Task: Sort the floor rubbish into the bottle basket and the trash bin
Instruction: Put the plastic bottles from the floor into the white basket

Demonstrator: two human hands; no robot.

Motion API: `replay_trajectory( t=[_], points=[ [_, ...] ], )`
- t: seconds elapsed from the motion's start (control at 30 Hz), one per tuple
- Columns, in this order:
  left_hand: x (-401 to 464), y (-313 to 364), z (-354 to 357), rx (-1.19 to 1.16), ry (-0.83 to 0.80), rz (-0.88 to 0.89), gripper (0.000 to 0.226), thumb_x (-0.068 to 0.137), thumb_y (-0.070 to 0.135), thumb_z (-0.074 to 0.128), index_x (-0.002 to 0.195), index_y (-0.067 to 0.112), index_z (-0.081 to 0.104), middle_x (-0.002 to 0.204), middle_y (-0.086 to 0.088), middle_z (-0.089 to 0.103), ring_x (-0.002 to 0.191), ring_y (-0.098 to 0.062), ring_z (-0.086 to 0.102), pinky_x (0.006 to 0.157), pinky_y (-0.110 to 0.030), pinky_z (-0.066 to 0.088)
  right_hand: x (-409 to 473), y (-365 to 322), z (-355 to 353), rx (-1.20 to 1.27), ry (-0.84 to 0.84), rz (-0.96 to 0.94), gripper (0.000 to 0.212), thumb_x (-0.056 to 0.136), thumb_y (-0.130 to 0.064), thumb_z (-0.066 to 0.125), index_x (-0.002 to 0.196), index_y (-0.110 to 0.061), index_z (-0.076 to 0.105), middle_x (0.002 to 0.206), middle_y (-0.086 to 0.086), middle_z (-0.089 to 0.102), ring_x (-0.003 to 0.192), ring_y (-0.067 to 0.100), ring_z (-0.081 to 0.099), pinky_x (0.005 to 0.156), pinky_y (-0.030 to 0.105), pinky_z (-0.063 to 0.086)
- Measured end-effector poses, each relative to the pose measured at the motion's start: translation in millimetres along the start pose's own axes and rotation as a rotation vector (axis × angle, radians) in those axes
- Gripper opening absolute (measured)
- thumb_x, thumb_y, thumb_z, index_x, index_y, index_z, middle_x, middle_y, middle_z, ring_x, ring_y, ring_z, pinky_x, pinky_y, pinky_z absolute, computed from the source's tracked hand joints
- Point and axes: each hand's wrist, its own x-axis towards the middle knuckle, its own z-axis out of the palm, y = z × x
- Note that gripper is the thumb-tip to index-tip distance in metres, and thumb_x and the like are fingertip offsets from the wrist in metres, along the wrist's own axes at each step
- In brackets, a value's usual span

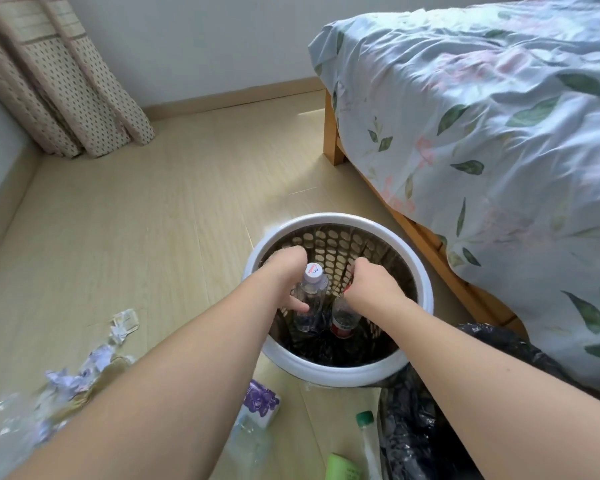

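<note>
A round white-rimmed basket (426,282) with brown perforated walls stands on the floor beside the bed. Both my hands reach down inside it. My left hand (284,271) grips a clear plastic bottle with a pale purple cap (310,289), held upright. My right hand (371,284) grips a second clear bottle with a red label (342,318) by its neck; its cap is hidden under my fingers. A black-bagged trash bin (409,427) sits at the lower right, partly behind my right forearm.
Crumpled paper and clear plastic wrap (94,362) lie on the floor at lower left. A purple flowered tissue pack (260,403), a green-capped bottle (368,434) and a green item (342,467) lie near me. A bed (482,133) fills the right; curtains (59,81) hang at back left.
</note>
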Motion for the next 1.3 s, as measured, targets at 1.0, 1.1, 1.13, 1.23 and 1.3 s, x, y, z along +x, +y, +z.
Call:
replay_trajectory(
  t=[1.0,1.1,1.13,1.23,1.3],
  points=[
    [-14.6,-262.6,59.1,0.962,-0.329,0.058,0.042,0.088,0.049,0.058,0.090,0.007,0.061,0.107,-0.014,0.067,0.095,-0.030,0.065,0.071,-0.031,0.045,-125.7,54.4,144.3,0.050,-0.219,0.379,0.043,0.094,-0.009,0.048,0.135,0.000,0.038,0.138,0.019,0.039,0.126,0.032,0.042,0.097,0.032,0.037],
    [-2.5,-271.8,76.1,0.968,-0.390,0.019,0.049,0.079,0.062,0.065,0.086,0.014,0.056,0.100,-0.008,0.065,0.096,-0.026,0.063,0.069,-0.029,0.043,-111.1,66.3,162.2,-0.004,-0.234,0.413,0.046,0.095,-0.010,0.045,0.138,-0.003,0.033,0.140,0.018,0.037,0.127,0.032,0.041,0.098,0.032,0.036],
    [-1.0,-275.7,81.2,0.985,-0.399,0.019,0.050,0.076,0.063,0.067,0.090,0.016,0.056,0.099,-0.007,0.064,0.097,-0.025,0.063,0.070,-0.028,0.043,-109.3,69.2,165.8,-0.036,-0.242,0.431,0.047,0.095,-0.010,0.045,0.139,-0.003,0.030,0.140,0.018,0.037,0.128,0.032,0.040,0.100,0.032,0.036],
    [4.3,-288.0,93.6,0.966,-0.401,-0.006,0.054,0.071,0.059,0.071,0.102,0.017,0.058,0.102,-0.005,0.062,0.094,-0.023,0.061,0.069,-0.028,0.042,-105.6,78.5,173.3,-0.163,-0.252,0.435,0.045,0.095,-0.011,0.046,0.135,-0.002,0.030,0.141,0.016,0.037,0.132,0.032,0.037,0.105,0.032,0.034],
    [7.4,-290.5,96.2,0.915,-0.407,-0.027,0.048,0.071,0.053,0.073,0.102,0.018,0.060,0.099,-0.003,0.061,0.089,-0.022,0.058,0.069,-0.027,0.044,-104.3,86.1,180.7,-0.201,-0.280,0.420,0.042,0.095,-0.010,0.044,0.134,-0.002,0.033,0.140,0.016,0.039,0.132,0.032,0.039,0.105,0.034,0.036]
  ],
)
